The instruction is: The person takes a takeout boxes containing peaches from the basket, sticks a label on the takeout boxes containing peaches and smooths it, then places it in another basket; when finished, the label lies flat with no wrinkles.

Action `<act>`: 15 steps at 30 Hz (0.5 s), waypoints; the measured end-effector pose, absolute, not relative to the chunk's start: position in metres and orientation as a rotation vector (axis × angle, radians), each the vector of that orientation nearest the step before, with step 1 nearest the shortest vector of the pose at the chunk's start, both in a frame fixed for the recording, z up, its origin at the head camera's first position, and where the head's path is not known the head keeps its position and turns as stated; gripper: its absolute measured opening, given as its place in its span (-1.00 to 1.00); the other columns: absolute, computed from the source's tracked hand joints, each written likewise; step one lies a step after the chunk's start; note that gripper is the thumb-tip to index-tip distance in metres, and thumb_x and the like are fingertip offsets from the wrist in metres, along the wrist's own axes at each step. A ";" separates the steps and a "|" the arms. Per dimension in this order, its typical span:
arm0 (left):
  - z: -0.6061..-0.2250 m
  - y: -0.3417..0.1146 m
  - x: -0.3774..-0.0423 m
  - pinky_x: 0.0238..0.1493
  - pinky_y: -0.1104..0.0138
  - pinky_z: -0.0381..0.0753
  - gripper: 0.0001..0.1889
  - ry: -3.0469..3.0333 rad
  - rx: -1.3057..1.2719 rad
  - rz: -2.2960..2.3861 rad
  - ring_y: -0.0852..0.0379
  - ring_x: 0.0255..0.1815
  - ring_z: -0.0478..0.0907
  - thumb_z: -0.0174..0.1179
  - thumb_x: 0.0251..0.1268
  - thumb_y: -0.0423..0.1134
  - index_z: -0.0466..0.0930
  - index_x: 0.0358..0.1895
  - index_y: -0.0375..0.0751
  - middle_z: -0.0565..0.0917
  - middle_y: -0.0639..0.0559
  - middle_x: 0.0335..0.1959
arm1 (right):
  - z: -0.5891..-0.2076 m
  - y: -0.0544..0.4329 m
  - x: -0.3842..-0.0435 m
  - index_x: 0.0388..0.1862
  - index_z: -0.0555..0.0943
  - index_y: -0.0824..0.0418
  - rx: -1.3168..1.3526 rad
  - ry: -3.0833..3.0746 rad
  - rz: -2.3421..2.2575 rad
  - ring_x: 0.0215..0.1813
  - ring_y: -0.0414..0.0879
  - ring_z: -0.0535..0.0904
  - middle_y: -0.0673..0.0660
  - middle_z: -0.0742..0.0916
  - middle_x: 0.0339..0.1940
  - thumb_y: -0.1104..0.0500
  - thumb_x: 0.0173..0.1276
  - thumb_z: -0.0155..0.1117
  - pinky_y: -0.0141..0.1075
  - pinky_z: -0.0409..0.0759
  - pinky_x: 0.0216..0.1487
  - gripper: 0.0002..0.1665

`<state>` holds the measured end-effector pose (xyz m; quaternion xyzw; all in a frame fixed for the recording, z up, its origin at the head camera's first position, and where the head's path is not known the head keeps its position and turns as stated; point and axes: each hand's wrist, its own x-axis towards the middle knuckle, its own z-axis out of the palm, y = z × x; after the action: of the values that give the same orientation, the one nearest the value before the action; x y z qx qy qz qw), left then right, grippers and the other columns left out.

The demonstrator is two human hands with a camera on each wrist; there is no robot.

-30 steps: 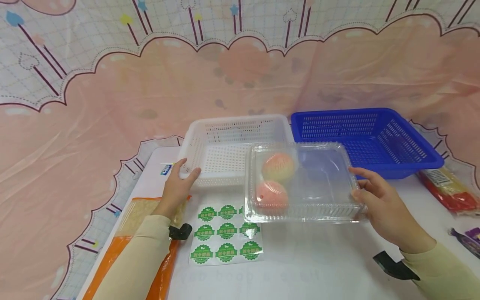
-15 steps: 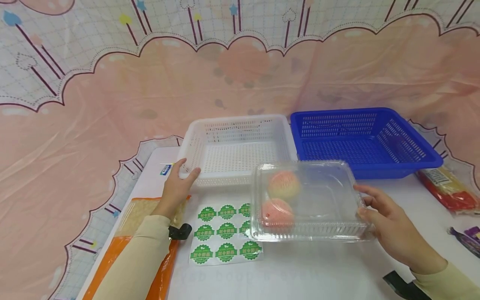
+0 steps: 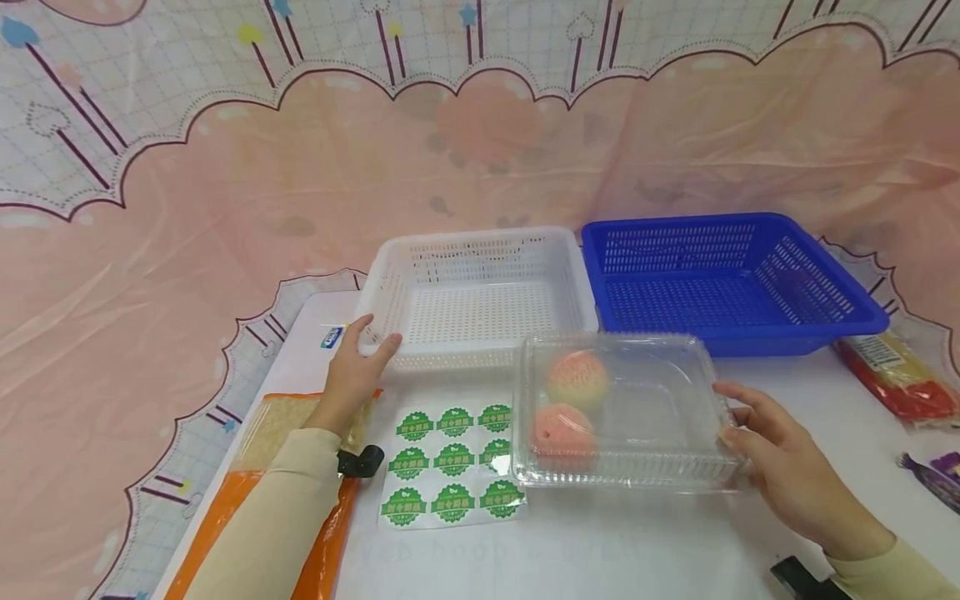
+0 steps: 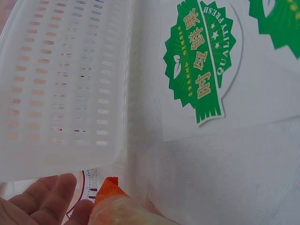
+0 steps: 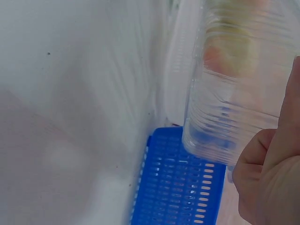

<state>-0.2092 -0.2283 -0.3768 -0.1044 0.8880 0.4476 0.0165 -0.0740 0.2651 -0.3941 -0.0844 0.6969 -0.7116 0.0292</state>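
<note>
My right hand [image 3: 795, 467] grips the right end of a clear plastic clamshell box [image 3: 652, 400], thumb on the near side. Two pink-and-yellow peaches [image 3: 564, 433] lie at the box's left end. In the right wrist view the box [image 5: 234, 98] is seen from the side, with the hand [image 5: 276, 168] at its end. My left hand [image 3: 351, 375] rests at the front left corner of a white perforated basket [image 3: 480, 317], its thumb and fingers spread either side of the corner. The left wrist view shows the loose fingers [image 4: 47, 197] beside the basket's end wall [image 4: 61, 159].
A sheet of green round stickers [image 3: 453, 462] lies in front of the white basket. Left of it is an orange-edged bag [image 3: 285, 433]. A blue basket [image 3: 738, 308] stands behind the box; a red-and-yellow packet [image 3: 896, 379] and purple wrapper [image 3: 930, 483] lie at right.
My right hand has brought the clear box with the peaches toward me and slightly right, off the front of the baskets. My left hand stays at the white basket's corner.
</note>
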 end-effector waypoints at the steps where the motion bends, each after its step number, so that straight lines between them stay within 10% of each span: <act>1: -0.377 -0.228 -0.209 0.36 -0.32 0.12 -0.07 2.762 -0.326 1.390 -0.33 0.53 0.02 0.08 0.36 0.34 -0.13 0.64 0.09 -0.01 -0.18 0.62 | -0.394 0.266 -0.073 0.39 0.42 -0.15 -0.257 2.155 -2.183 -0.10 -0.16 0.51 0.03 0.54 -0.07 0.44 0.58 -0.13 -0.27 0.66 -0.26 -0.38; 15: -0.379 -0.229 -0.211 0.37 -0.32 0.10 -0.06 2.781 -0.313 1.366 -0.32 0.55 -0.01 0.07 0.35 0.36 -0.12 0.64 0.07 -0.02 -0.18 0.62 | -0.402 0.275 -0.067 0.37 0.44 -0.21 -0.173 2.265 -2.079 -0.21 -0.16 0.39 0.04 0.49 -0.17 0.42 0.58 -0.08 -0.36 0.40 -0.47 -0.38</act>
<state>-0.2109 -0.2291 -0.3786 -0.1005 0.8929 0.4387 0.0137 -0.0670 0.2754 -0.4019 -0.0561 0.7351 -0.6749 0.0311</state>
